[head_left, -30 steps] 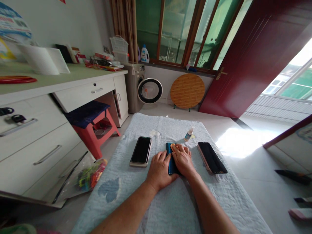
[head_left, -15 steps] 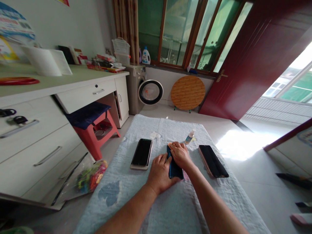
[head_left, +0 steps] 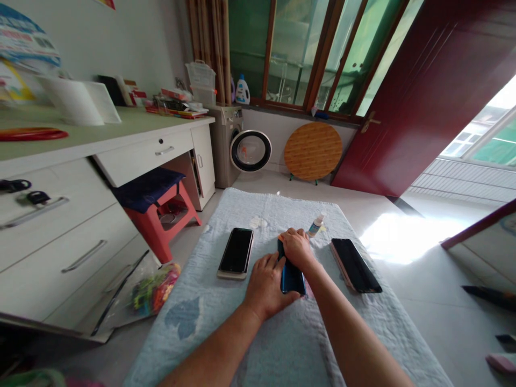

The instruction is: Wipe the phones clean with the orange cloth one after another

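Observation:
A dark blue smartphone (head_left: 293, 278) lies on the cloth-covered table between my hands. My left hand (head_left: 266, 280) grips it along its left side, with the thumb at the near end. At the phone's far end my right hand (head_left: 297, 248) is curled over and presses down an orange cloth (head_left: 280, 237), of which only a small edge shows. To the left rests a black-screened phone (head_left: 237, 251) with a light edge. Another phone (head_left: 355, 265), with a pinkish edge, lies to the right. A small white spray bottle (head_left: 316, 224) is just beyond my right hand.
A pale blue quilted cloth (head_left: 278, 212) covers the table. To the left are a red stool (head_left: 161, 236), a plastic bag (head_left: 149, 293) and a white desk (head_left: 137, 160). A washing machine (head_left: 226, 145) with its door open and a round wooden tabletop (head_left: 313, 150) stand beyond.
My right hand has curled more on the phone's far end, and less of the orange cloth shows. My left hand keeps its place on the phone. The whole view has shifted slightly.

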Tool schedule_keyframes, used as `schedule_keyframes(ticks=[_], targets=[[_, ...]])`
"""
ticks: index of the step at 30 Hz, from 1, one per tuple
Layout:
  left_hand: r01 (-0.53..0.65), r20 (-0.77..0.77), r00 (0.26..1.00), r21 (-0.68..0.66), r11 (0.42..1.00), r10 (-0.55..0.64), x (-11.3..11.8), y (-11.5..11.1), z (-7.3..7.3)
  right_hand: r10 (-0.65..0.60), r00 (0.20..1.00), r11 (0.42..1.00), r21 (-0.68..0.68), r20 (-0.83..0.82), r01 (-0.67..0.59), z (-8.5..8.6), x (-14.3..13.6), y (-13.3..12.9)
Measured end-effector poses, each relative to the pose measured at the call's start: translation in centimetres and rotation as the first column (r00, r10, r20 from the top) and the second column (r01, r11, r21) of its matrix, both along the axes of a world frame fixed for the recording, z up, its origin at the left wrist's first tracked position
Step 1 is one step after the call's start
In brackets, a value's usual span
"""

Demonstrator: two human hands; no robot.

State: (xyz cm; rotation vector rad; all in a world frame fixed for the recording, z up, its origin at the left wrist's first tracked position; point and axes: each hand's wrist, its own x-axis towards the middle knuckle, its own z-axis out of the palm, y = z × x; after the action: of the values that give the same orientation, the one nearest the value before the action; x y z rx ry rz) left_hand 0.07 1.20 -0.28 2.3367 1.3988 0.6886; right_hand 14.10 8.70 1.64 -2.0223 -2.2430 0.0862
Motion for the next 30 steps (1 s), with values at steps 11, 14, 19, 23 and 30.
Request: schedule_keyframes(ticks=[11,14,19,23,30], targets=[[0.009,-0.021,1.0,0.0,1.0,-0.009,0.0,0.0,-0.1,-0.137,0.99,0.99,-0.039,0.045,0.139,0.1,1.6,0.2],[0.004,-0.03,1.0,-0.001,1.0,-0.005,0.0,0.0,-0.2,-0.086,0.996,0.995,-0.049,0.02,0.087,0.3,0.5,0.5],[0.009,-0.008,1.0,0.008,1.0,-0.009,0.0,0.0,-0.2,-0.01,1.0,0.998,-0.067,0.004,0.01,0.3,-1.3,0.8],[0.009,0.012,1.0,0.008,1.0,-0.009,0.0,0.0,-0.1,0.012,1.0,0.998,-0.067,0.007,-0.012,0.3,-1.4,0.7],[-0.001,0.001,1.0,0.013,1.0,0.001,0.0,-0.1,-0.1,-0.084,0.996,0.996,-0.035,0.017,0.085,0.4,0.5,0.0]])
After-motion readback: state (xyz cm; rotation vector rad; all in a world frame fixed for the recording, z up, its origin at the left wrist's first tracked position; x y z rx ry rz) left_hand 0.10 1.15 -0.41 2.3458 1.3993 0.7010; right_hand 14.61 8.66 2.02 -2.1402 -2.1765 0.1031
